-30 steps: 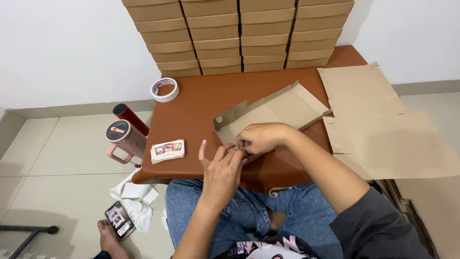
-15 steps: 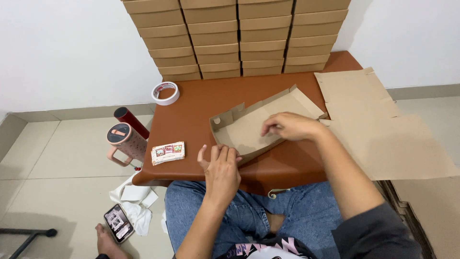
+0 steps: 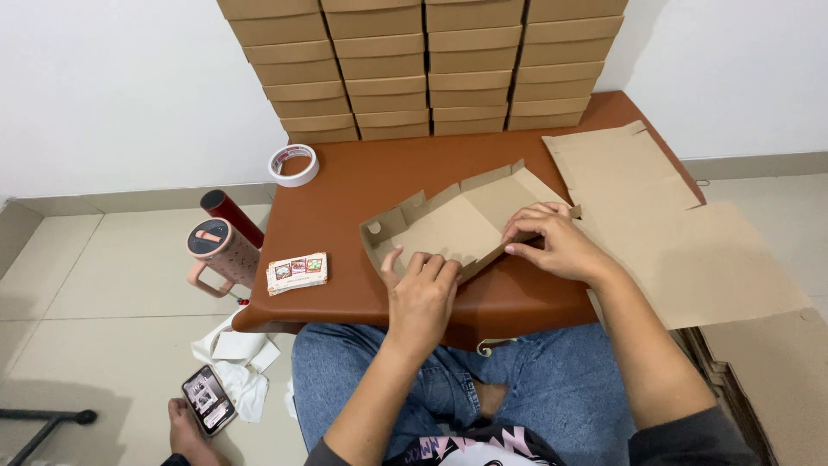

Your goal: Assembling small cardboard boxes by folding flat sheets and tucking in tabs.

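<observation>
- Left hand (image 3: 423,293) presses flat on the near edge of the half-folded cardboard box (image 3: 457,226), fingers curled over the flap, thumb sticking up.
- Right hand (image 3: 552,242) pinches the box's right side flap between fingertips and thumb.
- The box sits in the middle of the brown desk (image 3: 362,181), walls partly raised.
- Flat cardboard sheets (image 3: 655,216) lie just right of it, hanging over the desk edge.
- Finished boxes (image 3: 423,65) stacked against the wall.
- Tape roll (image 3: 293,165) far left; small printed packet (image 3: 297,273) near the left edge.
- Pink tumbler (image 3: 222,255) and phone (image 3: 208,399) on the floor.
</observation>
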